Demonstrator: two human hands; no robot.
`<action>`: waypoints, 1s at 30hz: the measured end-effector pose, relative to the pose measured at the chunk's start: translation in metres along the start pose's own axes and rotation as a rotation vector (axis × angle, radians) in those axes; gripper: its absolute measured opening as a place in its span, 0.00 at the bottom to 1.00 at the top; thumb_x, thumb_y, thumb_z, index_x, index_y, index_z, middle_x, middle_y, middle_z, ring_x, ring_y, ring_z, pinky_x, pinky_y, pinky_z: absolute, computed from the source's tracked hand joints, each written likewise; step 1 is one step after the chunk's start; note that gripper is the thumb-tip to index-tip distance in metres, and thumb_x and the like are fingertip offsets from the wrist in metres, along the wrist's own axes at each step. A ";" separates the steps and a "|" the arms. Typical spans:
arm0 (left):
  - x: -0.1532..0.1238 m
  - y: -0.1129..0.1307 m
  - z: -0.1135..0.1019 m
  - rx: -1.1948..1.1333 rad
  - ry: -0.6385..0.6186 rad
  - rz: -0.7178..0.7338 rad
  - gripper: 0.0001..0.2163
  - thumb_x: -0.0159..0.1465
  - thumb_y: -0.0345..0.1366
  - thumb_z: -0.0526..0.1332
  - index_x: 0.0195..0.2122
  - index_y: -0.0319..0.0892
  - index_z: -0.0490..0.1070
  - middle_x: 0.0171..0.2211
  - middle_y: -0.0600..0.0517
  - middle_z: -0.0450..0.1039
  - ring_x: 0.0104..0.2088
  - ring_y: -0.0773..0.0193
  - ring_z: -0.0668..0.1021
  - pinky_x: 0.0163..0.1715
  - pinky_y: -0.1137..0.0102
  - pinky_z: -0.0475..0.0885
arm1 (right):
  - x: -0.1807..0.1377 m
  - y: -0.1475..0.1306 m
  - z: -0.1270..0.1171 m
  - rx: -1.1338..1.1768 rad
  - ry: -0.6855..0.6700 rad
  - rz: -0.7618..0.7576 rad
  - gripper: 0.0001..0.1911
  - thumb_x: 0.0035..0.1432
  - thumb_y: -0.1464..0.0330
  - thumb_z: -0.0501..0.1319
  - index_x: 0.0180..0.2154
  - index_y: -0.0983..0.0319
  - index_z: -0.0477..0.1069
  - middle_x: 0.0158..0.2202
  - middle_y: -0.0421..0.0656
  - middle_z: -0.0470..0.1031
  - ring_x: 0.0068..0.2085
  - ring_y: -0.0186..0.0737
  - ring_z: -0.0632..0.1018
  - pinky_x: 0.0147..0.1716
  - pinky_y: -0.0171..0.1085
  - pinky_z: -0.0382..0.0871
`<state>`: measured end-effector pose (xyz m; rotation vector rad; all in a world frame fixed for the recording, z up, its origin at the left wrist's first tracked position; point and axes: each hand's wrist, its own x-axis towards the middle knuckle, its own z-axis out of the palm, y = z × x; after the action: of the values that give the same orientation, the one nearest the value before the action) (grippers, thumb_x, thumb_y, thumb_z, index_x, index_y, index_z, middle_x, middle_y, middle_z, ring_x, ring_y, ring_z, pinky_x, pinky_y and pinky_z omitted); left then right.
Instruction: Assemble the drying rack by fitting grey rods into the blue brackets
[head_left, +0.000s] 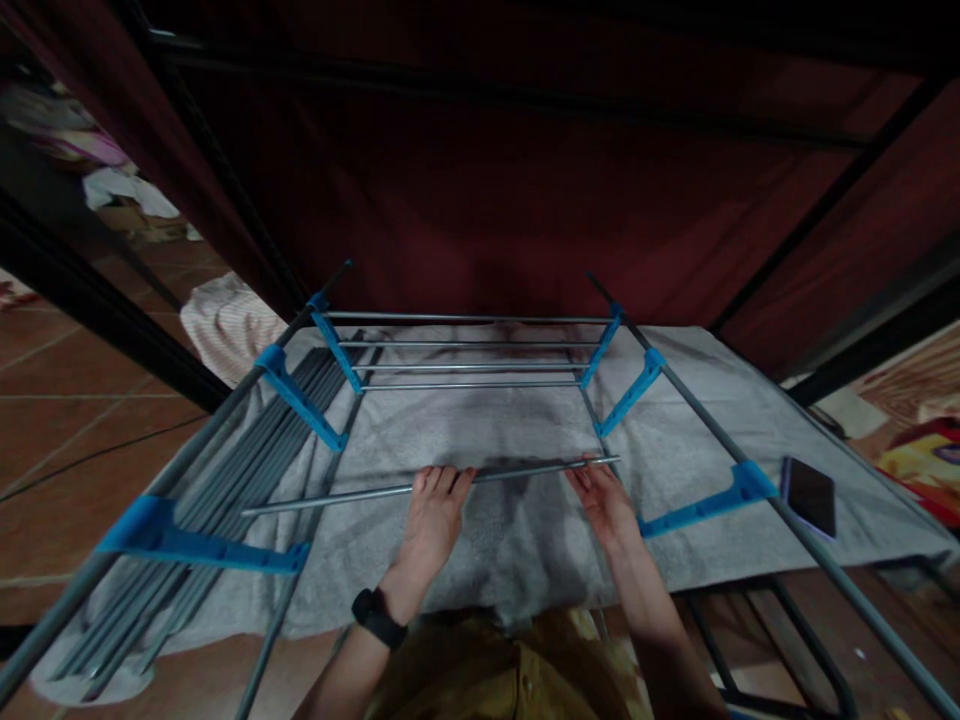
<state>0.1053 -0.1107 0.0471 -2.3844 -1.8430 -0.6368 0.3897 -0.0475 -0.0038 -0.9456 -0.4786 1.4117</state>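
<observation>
Left hand (435, 515), watch (379, 618) on the wrist, knuckles up, fingers closed around a loose metal tube (525, 470) a little right of its middle. Right hand (606, 505) at the same tube close to its right end, fingertips touching it; how firmly they grip, cannot tell. Tube runs crosswise in front of the body, slightly aslant in view, left end lower in the frame and reaching past the left inner rail (280, 610); whether it touches that rail, cannot tell. Around it, a rack frame of grey rails joined by blue brackets (214, 550), three visible on each side. Four crossbars (472, 369) span the far pair of brackets. Bundle of more tubes (247, 470) lies lengthwise on the left part of a grey cloth (480, 430). Dark phone (810, 495) on the cloth at right, just outside the outer rail. Dark red curtain (480, 200) behind
</observation>
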 end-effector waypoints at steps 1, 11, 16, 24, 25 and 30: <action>0.001 -0.005 -0.001 -0.009 0.018 -0.004 0.23 0.61 0.20 0.50 0.53 0.44 0.74 0.40 0.45 0.75 0.42 0.52 0.74 0.49 0.55 0.65 | 0.001 0.004 0.003 -0.034 -0.043 -0.004 0.13 0.46 0.67 0.72 0.35 0.58 0.75 0.36 0.40 0.81 0.40 0.40 0.82 0.49 0.46 0.78; 0.000 -0.026 -0.008 -0.111 0.103 -0.057 0.21 0.65 0.23 0.51 0.54 0.44 0.72 0.38 0.47 0.74 0.40 0.54 0.72 0.48 0.58 0.64 | 0.071 0.091 0.075 -0.883 -0.052 -0.475 0.09 0.54 0.64 0.58 0.34 0.59 0.74 0.36 0.43 0.74 0.40 0.41 0.74 0.46 0.44 0.71; -0.005 -0.023 -0.004 -0.170 0.125 -0.059 0.21 0.65 0.22 0.52 0.55 0.45 0.71 0.39 0.48 0.73 0.42 0.55 0.73 0.50 0.58 0.64 | 0.100 0.105 0.096 -1.158 -0.063 -0.579 0.09 0.56 0.72 0.55 0.33 0.60 0.74 0.37 0.45 0.72 0.44 0.43 0.72 0.52 0.45 0.65; -0.006 -0.021 0.006 -0.228 0.068 -0.084 0.24 0.63 0.19 0.52 0.56 0.46 0.70 0.41 0.49 0.73 0.44 0.57 0.72 0.50 0.59 0.66 | 0.109 0.114 0.106 -1.487 -0.115 -0.672 0.10 0.61 0.73 0.54 0.34 0.60 0.74 0.36 0.46 0.73 0.43 0.44 0.70 0.49 0.42 0.62; -0.007 -0.021 0.006 -0.229 0.060 -0.085 0.24 0.63 0.19 0.52 0.56 0.46 0.70 0.41 0.49 0.73 0.44 0.56 0.72 0.50 0.59 0.66 | 0.109 0.114 0.107 -1.497 -0.119 -0.675 0.10 0.61 0.73 0.54 0.33 0.60 0.74 0.36 0.46 0.72 0.42 0.44 0.69 0.49 0.42 0.62; -0.005 -0.024 0.008 -0.237 0.037 -0.079 0.24 0.63 0.20 0.53 0.57 0.46 0.70 0.41 0.49 0.73 0.44 0.56 0.71 0.51 0.59 0.66 | 0.111 0.112 0.107 -1.418 -0.137 -0.658 0.08 0.59 0.72 0.54 0.31 0.59 0.71 0.35 0.46 0.71 0.42 0.44 0.70 0.49 0.43 0.64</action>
<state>0.0842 -0.1064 0.0331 -2.4275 -1.9544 -0.9507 0.2547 0.0756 -0.0578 -1.5455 -1.8199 0.3634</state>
